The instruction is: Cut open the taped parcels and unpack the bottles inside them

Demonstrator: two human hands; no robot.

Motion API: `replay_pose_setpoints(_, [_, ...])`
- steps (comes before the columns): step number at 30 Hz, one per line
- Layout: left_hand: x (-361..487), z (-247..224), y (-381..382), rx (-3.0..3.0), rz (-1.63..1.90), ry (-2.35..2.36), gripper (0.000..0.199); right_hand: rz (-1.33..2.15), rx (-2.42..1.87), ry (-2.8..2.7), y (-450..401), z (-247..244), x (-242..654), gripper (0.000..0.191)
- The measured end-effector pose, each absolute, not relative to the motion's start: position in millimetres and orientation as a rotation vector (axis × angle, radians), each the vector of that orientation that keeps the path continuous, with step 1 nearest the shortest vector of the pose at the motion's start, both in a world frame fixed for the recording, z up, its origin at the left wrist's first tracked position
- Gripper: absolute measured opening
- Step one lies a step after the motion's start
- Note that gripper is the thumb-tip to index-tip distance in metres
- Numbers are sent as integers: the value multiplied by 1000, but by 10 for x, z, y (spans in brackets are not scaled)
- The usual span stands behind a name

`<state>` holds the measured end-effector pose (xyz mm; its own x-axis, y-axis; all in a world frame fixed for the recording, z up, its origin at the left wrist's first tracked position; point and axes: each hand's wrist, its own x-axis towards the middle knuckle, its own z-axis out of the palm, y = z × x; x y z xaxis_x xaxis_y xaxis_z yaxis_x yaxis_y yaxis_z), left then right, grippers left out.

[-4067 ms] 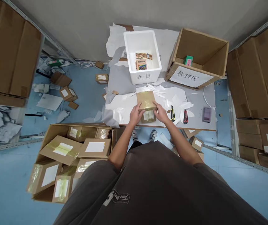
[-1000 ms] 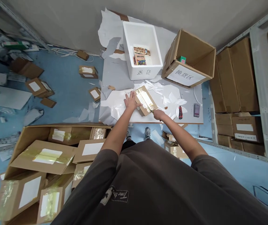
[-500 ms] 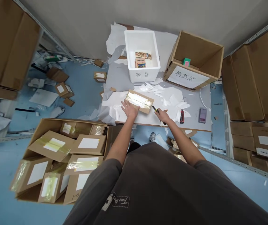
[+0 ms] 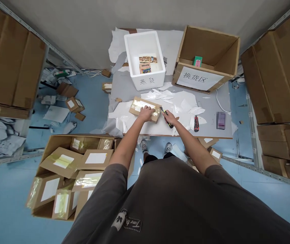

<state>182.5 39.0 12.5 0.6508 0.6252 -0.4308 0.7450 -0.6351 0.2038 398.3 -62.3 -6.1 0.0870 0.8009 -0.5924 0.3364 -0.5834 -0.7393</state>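
A small taped cardboard box (image 4: 136, 107) with a white label lies at a slant on the paper-strewn table (image 4: 211, 130). My left hand (image 4: 146, 113) rests on top of this box, its fingers bent and close together over the label and tape. At the box's right end, my right hand (image 4: 169, 118) is closed round a black and yellow utility knife (image 4: 164, 111). The knife's tip is at the box's right edge; whether it touches the tape cannot be made out. A red and black cutter (image 4: 196, 123) lies to the right of my right hand.
A white foam bin (image 4: 148, 81) holding small packets and an open carton (image 4: 201, 79) with a green box stand at the back. A large carton (image 4: 42, 159) full of parcels is at lower left. Shelves with boxes flank both sides; a dark phone-like item (image 4: 220, 120) lies at right.
My left hand has moved from the box's lower left edge onto its top, its spread fingers now bent. The knife in my right hand has come up to the box's right end. The view has shifted slightly.
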Motion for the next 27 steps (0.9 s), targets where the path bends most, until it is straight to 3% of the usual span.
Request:
replay_pose_setpoints(6, [1812,133,294,2528,-394,1123,78,1522,-2023,-1432,-656,27,4016,32])
replay_pose_setpoints(15, [1991,222,19,2440,-503,1232,89,1245,-2240,-1970,-513,90,4087,33])
replay_pose_setpoints(20, [1970,202,-59,2424,-504,1244,89,1438,-2119,-1947,-442,90,4211,26])
replay_pose_setpoints(27, [1995,213,-49,2408,-515,1236,93,1938,-1900,-1632,-612,69,4178,32])
